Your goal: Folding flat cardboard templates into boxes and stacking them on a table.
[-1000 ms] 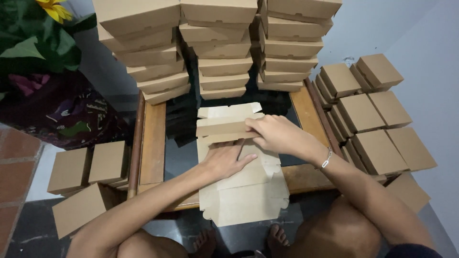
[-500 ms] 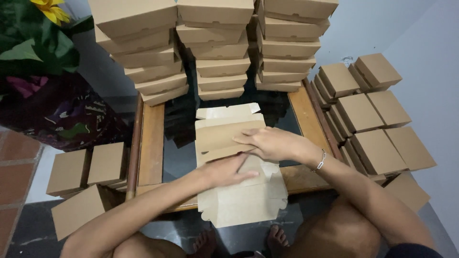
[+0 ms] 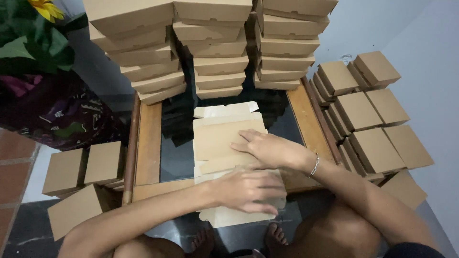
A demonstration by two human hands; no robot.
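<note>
A flat, unfolded brown cardboard box blank lies on the dark glass top of a low wooden table. My left hand lies palm down on the near part of the blank, fingers spread. My right hand, with a thin bracelet at the wrist, presses flat on the folded middle panel just beyond it. Both hands rest on the cardboard rather than gripping it. The blank's near end hangs over the table's front edge.
Three tall stacks of folded brown boxes stand at the table's far end. More folded boxes sit in rows on the floor at the right, and a few boxes at the left. A dark patterned cloth and a plant are at upper left.
The raised flap has been folded down flat. My right hand came down and toward me onto the panel, and my left hand slid right across the near part of the blank.
</note>
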